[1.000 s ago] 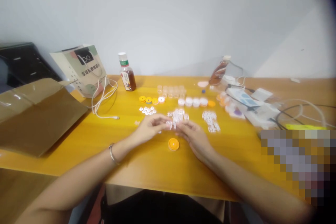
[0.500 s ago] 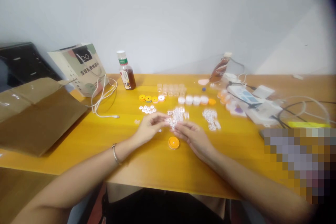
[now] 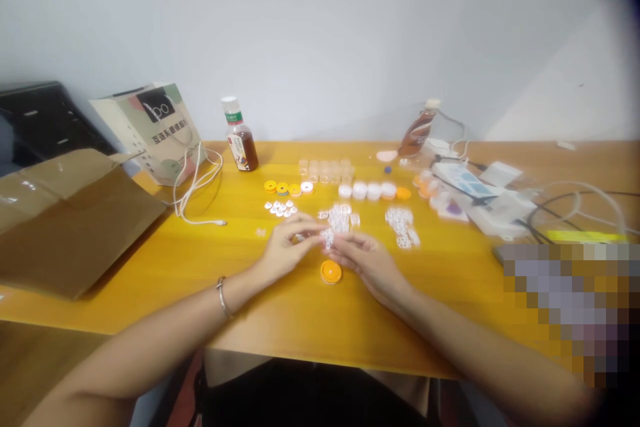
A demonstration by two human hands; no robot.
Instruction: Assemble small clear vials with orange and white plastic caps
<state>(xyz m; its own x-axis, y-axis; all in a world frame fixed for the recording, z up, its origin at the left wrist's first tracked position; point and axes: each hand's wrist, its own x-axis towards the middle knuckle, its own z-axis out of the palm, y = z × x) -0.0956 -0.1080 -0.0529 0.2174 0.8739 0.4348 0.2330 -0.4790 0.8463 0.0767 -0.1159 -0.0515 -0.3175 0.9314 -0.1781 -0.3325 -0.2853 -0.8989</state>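
My left hand (image 3: pixel 289 248) and my right hand (image 3: pixel 369 261) meet over the yellow table (image 3: pixel 280 307), fingertips pinched together on a small white plastic piece (image 3: pixel 327 237). An orange round cap (image 3: pixel 331 271) lies on the table just below the fingers. Right behind the hands sits a heap of small white pieces (image 3: pixel 341 216). Another heap of white pieces (image 3: pixel 401 227) lies to the right, and a smaller group (image 3: pixel 281 208) to the left. A bracelet circles my left wrist.
Rows of yellow discs (image 3: pixel 289 188), clear cups (image 3: pixel 325 171) and white lids (image 3: pixel 367 191) lie further back. Two brown drink bottles (image 3: pixel 241 138) (image 3: pixel 416 134), a paper bag (image 3: pixel 153 130) with a white cable, a cardboard box (image 3: pixel 70 213) at left, and chargers and wires (image 3: pixel 495 203) at right.
Both hands stay together at the same spot, the fingers shifting slightly on the small white piece. The view has tilted a little.
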